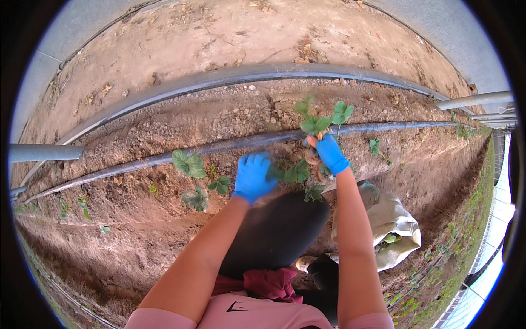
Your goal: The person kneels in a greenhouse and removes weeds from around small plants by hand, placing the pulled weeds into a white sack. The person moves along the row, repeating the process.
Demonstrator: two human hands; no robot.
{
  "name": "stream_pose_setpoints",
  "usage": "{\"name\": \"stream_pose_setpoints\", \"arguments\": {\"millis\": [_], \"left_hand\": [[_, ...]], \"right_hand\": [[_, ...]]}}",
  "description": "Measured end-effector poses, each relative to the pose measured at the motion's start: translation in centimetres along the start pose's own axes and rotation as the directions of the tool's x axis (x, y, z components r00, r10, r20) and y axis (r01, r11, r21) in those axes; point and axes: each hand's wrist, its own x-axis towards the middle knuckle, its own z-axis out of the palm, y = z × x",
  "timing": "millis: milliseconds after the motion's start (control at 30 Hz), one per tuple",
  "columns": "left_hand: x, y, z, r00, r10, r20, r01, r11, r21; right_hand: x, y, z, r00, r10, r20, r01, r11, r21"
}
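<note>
My left hand (pixel 255 176), in a blue glove, is at the soil just left of a leafy strawberry plant (pixel 296 172); its fingers are curled and blurred, and whether they grip a leaf is unclear. My right hand (pixel 331 152), its blue glove torn or open at the thumb, is closed on the stems of a bunch of strawberry plants (pixel 315 124), held over the black irrigation pipe. Brownish roots or dry matter hang below that hand. More strawberry leaves (pixel 190 164) grow left of my left hand.
A black irrigation pipe (pixel 254 142) runs along the bed. Beyond it lies a thicker grey pipe (pixel 205 80). A whitish sack (pixel 394 230) with leaves inside stands beside my right forearm. Metal posts (pixel 472 100) rise at right and left (pixel 45 153). Small plants (pixel 374 147) dot the soil.
</note>
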Motion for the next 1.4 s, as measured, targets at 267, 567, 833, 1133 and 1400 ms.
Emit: {"name": "stream_pose_setpoints", "arguments": {"millis": [267, 567, 833, 1133, 1400], "left_hand": [[0.2, 0.0, 0.2, 1.0, 0.002, -0.017, -0.001, 0.999, 0.034], [-0.1, 0.1, 0.3, 0.999, -0.004, -0.052, 0.006, 0.999, 0.041], [-0.1, 0.0, 0.3, 0.994, 0.04, -0.098, -0.034, 0.997, 0.071], [-0.4, -0.1, 1.1, 0.993, 0.014, -0.121, -0.003, 0.996, 0.092], [0.0, -0.1, 1.1, 0.997, 0.0, -0.079, 0.011, 0.99, 0.138]], "right_hand": [[-2.5, 2.1, 0.3, 0.952, -0.084, 0.295, 0.162, 0.955, -0.249], [-2.6, -0.4, 1.4, 0.845, 0.141, 0.517, 0.047, 0.941, -0.335], [-5.8, -0.4, 3.0, 0.951, 0.15, 0.271, 0.003, 0.871, -0.491], [-5.4, 0.6, -1.9, 0.989, 0.086, 0.121, -0.005, 0.832, -0.555], [-8.1, 2.0, -6.1, 0.966, -0.148, -0.211, -0.018, 0.779, -0.627]]}}
